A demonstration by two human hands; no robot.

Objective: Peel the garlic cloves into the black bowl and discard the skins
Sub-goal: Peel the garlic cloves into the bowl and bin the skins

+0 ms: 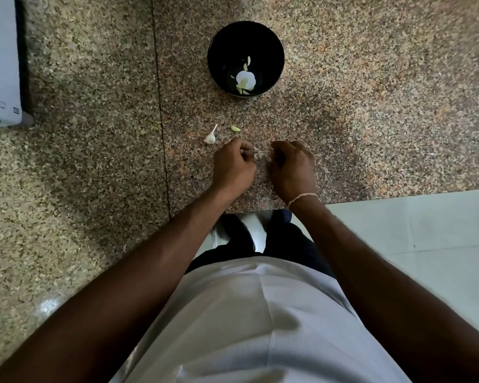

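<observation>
Garlic clove (259,154) sat pinched between my left hand (234,168) and right hand (292,170) (skin tearing, I judged), near the black bowl (271,37).

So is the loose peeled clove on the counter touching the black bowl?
Apart. The head view shows the peeled clove lying on the counter, with a plain stretch of bare stone between it and the black bowl.

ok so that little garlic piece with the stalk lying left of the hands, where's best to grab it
Probably by the round bulb end of the garlic piece, pinched from above across its sides. It lies flat on the counter with its thin stalk pointing up and away toward the black bowl; the stalk looks too slim for a firm hold. The left hand is nearest it.
</observation>
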